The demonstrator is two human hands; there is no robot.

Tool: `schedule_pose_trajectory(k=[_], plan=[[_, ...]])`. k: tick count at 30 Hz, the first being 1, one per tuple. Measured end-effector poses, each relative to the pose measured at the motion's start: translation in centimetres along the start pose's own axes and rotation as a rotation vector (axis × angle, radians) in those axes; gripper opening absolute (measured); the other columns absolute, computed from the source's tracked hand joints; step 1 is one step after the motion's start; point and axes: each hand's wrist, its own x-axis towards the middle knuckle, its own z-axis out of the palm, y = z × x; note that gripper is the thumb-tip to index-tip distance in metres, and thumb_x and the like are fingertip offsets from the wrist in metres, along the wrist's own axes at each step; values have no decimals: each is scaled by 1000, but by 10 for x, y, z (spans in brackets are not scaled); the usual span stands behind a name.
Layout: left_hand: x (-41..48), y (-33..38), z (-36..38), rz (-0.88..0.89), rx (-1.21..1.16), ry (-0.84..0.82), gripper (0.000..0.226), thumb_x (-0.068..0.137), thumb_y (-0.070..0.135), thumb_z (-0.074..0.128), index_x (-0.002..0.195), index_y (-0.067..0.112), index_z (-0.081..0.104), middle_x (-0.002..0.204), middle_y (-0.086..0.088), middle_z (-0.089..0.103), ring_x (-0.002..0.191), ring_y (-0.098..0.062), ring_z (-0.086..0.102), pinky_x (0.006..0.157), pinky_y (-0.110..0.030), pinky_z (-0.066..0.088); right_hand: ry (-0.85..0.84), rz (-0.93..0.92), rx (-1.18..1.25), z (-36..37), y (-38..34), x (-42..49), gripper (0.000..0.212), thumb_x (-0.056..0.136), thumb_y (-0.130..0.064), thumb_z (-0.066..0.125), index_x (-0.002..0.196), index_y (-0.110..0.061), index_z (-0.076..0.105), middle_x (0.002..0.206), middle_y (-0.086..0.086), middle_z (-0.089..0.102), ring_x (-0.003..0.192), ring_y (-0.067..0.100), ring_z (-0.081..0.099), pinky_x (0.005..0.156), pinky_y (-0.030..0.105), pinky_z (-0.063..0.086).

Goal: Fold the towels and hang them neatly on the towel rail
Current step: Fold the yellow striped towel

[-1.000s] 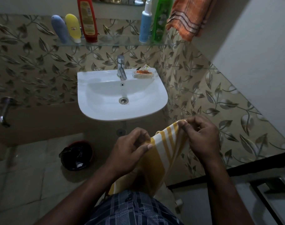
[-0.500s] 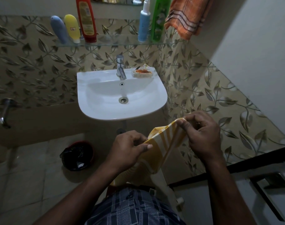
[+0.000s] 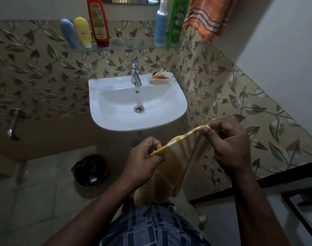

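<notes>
both hands hold the yellow towel [image 3: 176,162] in front of the sink [image 3: 178,110]: left hand [image 3: 142,160] and right hand [image 3: 228,141] each pinch its top edge, the rest hanging down. step judged: folding. next: align corners, then hang near the orange towel [image 3: 208,16]

Both hands hold a yellow-and-white striped towel [image 3: 176,162] up by its top edge below a white sink [image 3: 137,103]: the left hand [image 3: 142,160] pinches the left corner, the right hand [image 3: 228,139] pinches the right corner, higher. The rest hangs down toward a checked garment [image 3: 151,226]. Far up, bottles [image 3: 98,22] stand on a glass shelf [image 3: 126,46], an orange towel [image 3: 208,16] hangs at the right, and a dark bin [image 3: 90,169] sits on the floor at left.
</notes>
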Motion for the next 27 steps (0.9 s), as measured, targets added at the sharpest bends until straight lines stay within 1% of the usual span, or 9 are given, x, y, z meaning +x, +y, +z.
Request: schedule_pose_trajectory(k=[2, 5, 8, 10, 12, 15, 17, 21, 27], plan=[[0, -1, -1, 38, 38, 24, 24, 88, 15, 79, 84, 26, 58, 80, -7, 61, 72, -18, 55, 66, -51, 51, 0, -5, 16, 2, 0, 0, 19, 92, -28, 78, 83, -12, 73, 87, -2, 67, 83, 15, 65, 73, 33, 52], [-5, 0, -1, 182, 120, 70, 30, 88, 17, 82, 87, 30, 55, 75, 4, 58, 65, -11, 51, 58, -38, 45, 73, 78, 61, 5, 0, 2, 14, 90, -34, 76, 83, -23, 73, 86, -12, 67, 84, 12, 65, 74, 35, 54], [-6, 4, -2, 367, 197, 127, 31, 88, 19, 80, 95, 33, 55, 82, 17, 53, 69, -8, 52, 57, -28, 45, 143, 156, 72, 4, 9, 5, 19, 88, -41, 76, 85, -22, 74, 86, -7, 69, 84, 22, 67, 76, 49, 57], [-4, 4, -4, 474, 249, 142, 26, 91, 18, 79, 98, 31, 58, 89, 17, 53, 76, -10, 55, 61, -32, 49, 159, 177, 74, 2, 13, 7, 20, 88, -42, 76, 87, -22, 75, 87, -4, 70, 85, 26, 68, 78, 53, 57], [-1, 3, -6, 528, 287, 132, 19, 93, 17, 78, 96, 26, 61, 94, 10, 57, 83, -12, 59, 65, -36, 53, 171, 186, 59, 2, 14, 8, 18, 89, -41, 77, 87, -22, 75, 89, -3, 70, 85, 25, 67, 78, 51, 58], [-1, 2, -6, 503, 283, 132, 12, 92, 20, 80, 97, 20, 68, 93, 12, 64, 81, -8, 62, 68, -27, 51, 170, 185, 53, 1, 13, 9, 13, 91, -34, 78, 87, -22, 75, 89, -2, 70, 85, 25, 66, 77, 49, 58], [-3, 1, -6, 450, 270, 142, 14, 91, 26, 80, 99, 23, 70, 90, 17, 67, 75, -6, 63, 64, -22, 50, 168, 188, 42, 1, 12, 9, 13, 92, -33, 78, 87, -20, 75, 89, 0, 69, 84, 24, 66, 76, 48, 58], [-4, 0, -8, 386, 199, 175, 18, 90, 28, 80, 102, 26, 68, 90, 14, 71, 78, -9, 70, 64, -29, 57, 176, 194, 47, 1, 11, 12, 15, 91, -35, 77, 87, -20, 75, 88, 2, 69, 83, 24, 65, 77, 44, 56], [-2, -1, -9, 451, 247, 133, 10, 92, 14, 79, 99, 20, 75, 93, 14, 73, 82, -6, 69, 65, -32, 58, 172, 185, 38, 2, 10, 15, 16, 91, -33, 78, 89, -17, 76, 89, 4, 70, 85, 22, 66, 76, 41, 56]])
